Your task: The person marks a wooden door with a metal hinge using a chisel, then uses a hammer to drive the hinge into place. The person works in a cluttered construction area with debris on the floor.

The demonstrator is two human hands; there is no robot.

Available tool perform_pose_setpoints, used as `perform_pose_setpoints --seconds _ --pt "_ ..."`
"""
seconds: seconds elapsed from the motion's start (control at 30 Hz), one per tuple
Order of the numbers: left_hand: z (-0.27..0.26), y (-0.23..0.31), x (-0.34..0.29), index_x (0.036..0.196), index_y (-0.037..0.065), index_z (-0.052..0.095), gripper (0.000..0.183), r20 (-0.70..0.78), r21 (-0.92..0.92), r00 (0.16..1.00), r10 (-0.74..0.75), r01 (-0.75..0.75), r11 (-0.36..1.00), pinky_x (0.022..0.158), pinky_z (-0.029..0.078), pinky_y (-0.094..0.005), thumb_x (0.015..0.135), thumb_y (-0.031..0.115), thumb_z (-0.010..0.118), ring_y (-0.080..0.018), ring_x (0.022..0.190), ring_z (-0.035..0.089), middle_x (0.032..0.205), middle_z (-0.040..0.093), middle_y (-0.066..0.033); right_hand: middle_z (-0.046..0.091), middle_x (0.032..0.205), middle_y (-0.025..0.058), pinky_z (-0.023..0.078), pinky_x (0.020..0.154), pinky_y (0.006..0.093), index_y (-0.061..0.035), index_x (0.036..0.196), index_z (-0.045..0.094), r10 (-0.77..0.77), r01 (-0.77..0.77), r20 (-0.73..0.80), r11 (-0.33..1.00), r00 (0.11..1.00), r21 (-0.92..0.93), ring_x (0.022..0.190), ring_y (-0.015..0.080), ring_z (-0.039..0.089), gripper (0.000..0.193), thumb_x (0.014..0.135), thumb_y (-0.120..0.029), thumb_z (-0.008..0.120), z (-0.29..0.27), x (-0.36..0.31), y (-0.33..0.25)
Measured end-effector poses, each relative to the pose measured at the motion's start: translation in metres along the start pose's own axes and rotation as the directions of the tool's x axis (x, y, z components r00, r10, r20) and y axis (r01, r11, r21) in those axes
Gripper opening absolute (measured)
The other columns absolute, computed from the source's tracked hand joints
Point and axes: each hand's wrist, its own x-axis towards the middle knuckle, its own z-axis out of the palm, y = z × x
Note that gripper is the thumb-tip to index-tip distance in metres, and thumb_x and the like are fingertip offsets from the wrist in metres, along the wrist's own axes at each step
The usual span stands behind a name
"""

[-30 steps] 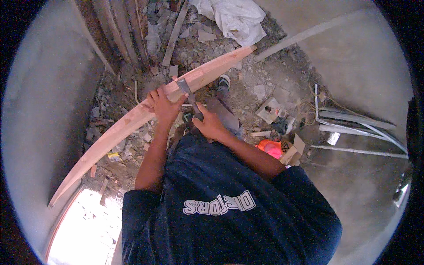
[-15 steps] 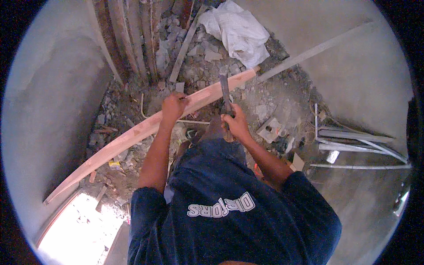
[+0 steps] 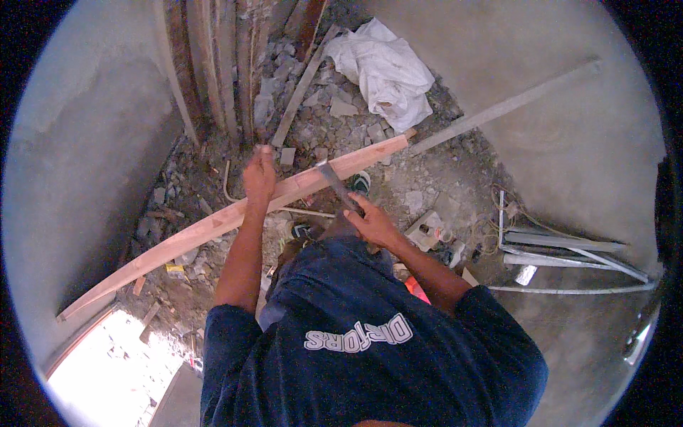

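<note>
Running slantwise over the rubble-strewn floor (image 3: 462, 181), the long pinkish wooden beam (image 3: 213, 226) has its near end by the left wall (image 3: 107, 142) and its far end just beside a grey strip (image 3: 505, 107) along the right wall (image 3: 605, 164). The right hand (image 3: 373, 222) is on the person's side of the beam, fingers wrapped round the handle of a hammer (image 3: 336, 183). That handle slants forward and left, crosswise to the beam's long axis, and its head overlaps the wood; I cannot tell whether they touch. The left hand (image 3: 259, 174) is nearer the beam's far edge, left of the hammer head and apart from it. Its fingers are blurred and seem drawn together; how tightly, and on what if anything, cannot be told. Beyond that edge, rubble reaches to leaning boards (image 3: 208, 71) and a white sack (image 3: 388, 78). Sideways room is wider rightward, where metal bars (image 3: 562, 243) lie well apart from the right hand.
</note>
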Motion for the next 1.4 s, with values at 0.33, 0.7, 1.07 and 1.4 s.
perform_pose_setpoints --seconds 0.33,0.7,1.07,1.4 --pt "-0.009 0.018 -0.053 0.116 0.009 0.068 0.097 0.357 0.514 0.930 0.093 -0.278 0.812 0.101 0.032 -0.0633 0.059 0.087 0.064 -0.0349 0.111 0.062 0.115 0.067 -0.0199 0.055 0.135 0.0244 0.045 0.100 0.0484 -0.0117 0.143 0.047 -0.103 0.109 0.038 0.959 0.994 -0.261 0.118 0.0448 0.056 0.057 0.095 -0.042 0.056 0.036 -0.007 0.002" --pt "-0.004 0.009 -0.048 0.112 0.010 0.069 0.097 0.375 0.526 0.917 0.138 -0.333 0.783 0.100 0.031 -0.0636 0.055 0.088 0.063 -0.0323 0.109 0.062 0.109 0.068 -0.0182 0.063 0.085 0.0158 0.047 0.070 0.0383 -0.0089 0.142 0.049 -0.059 0.056 -0.070 0.998 0.996 -0.037 0.073 0.0244 0.056 0.055 0.095 -0.035 0.061 0.062 -0.018 0.009" --pt "-0.003 0.011 -0.048 0.112 0.008 0.068 0.098 0.392 0.514 0.911 0.126 -0.331 0.792 0.102 0.031 -0.0622 0.054 0.087 0.065 -0.0310 0.108 0.063 0.109 0.069 -0.0179 0.056 0.059 0.0063 0.046 0.054 0.0325 -0.0128 0.146 0.046 0.051 -0.052 -0.009 0.998 0.999 -0.032 0.052 0.0143 0.053 0.056 0.096 -0.034 0.059 0.063 -0.020 0.013" --pt "0.002 0.008 -0.046 0.102 0.009 0.070 0.087 0.366 0.555 0.923 0.116 -0.317 0.769 0.087 0.039 -0.0536 0.058 0.085 0.065 -0.0310 0.093 0.067 0.099 0.071 -0.0146 0.060 0.126 0.0260 0.048 0.094 0.0412 0.0005 0.139 0.049 -0.136 0.119 -0.120 0.983 0.983 -0.137 0.110 0.0395 0.063 0.051 0.097 -0.027 0.057 0.075 -0.013 0.015"
